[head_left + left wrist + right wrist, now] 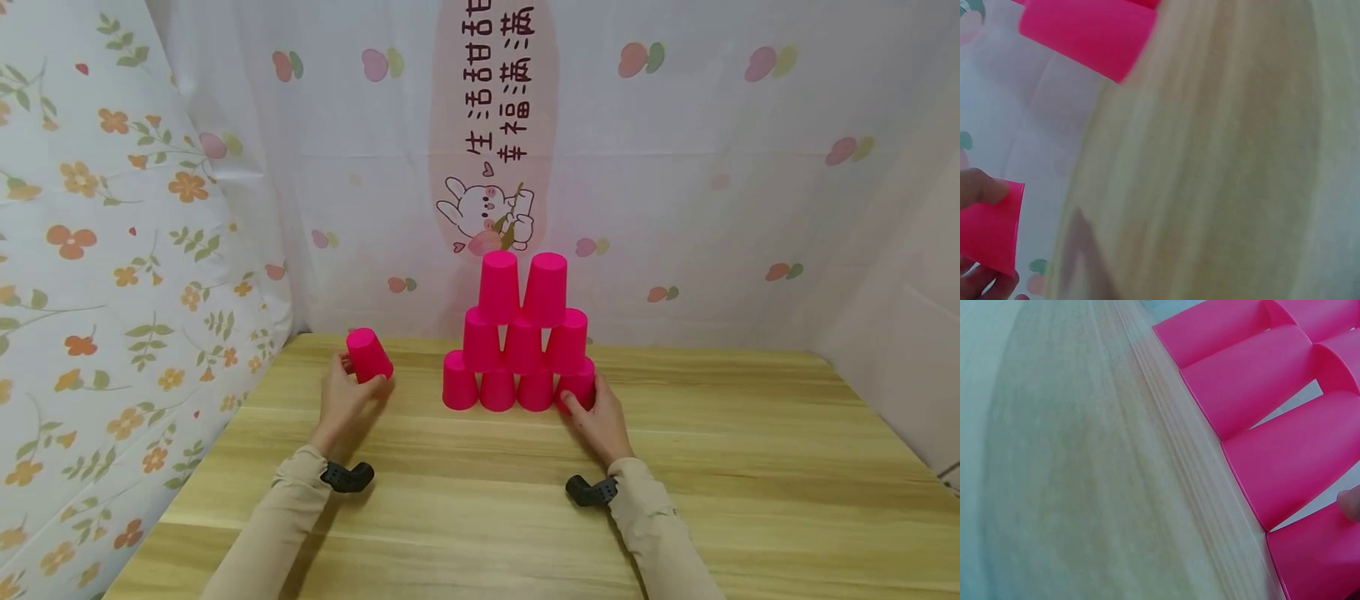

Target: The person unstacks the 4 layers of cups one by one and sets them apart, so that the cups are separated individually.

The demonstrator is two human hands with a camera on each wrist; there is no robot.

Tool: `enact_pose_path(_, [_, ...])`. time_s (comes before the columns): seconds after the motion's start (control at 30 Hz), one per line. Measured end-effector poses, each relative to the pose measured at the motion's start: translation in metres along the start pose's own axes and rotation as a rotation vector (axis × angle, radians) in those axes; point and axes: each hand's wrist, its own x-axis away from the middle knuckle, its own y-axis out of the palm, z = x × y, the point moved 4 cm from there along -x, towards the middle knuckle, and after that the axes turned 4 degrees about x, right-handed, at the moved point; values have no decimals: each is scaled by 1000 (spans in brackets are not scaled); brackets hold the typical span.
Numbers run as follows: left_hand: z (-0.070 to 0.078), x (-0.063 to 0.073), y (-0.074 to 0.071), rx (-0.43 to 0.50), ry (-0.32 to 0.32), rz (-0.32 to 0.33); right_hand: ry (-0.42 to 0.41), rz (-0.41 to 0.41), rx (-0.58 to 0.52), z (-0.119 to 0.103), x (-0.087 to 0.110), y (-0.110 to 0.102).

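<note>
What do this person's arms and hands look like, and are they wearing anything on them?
Both the left hand and right hand are gloveless. Long beige sleeves, wrinkled near the cuffs, cover the arms. Each wrist carries a dark, curved device; no cables show.

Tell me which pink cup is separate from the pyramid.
The tilted cup held in the left hand, left of the pyramid; the other nine cups are stacked in rows of four, three and two.
</note>
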Motion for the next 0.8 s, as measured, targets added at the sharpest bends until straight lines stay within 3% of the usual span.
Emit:
enact_pose_path(0.2, [-11, 1, 3, -58, -57, -54, -2, 5, 7, 0, 1, 1])
enact_pose_path(0.5, [-17, 0, 9, -164, -24, -55, 2, 12, 12, -2, 0, -2])
enact_pose_path(0.8, [-32, -3, 12, -139, 36, -17, 5, 14, 14, 0, -1, 0])
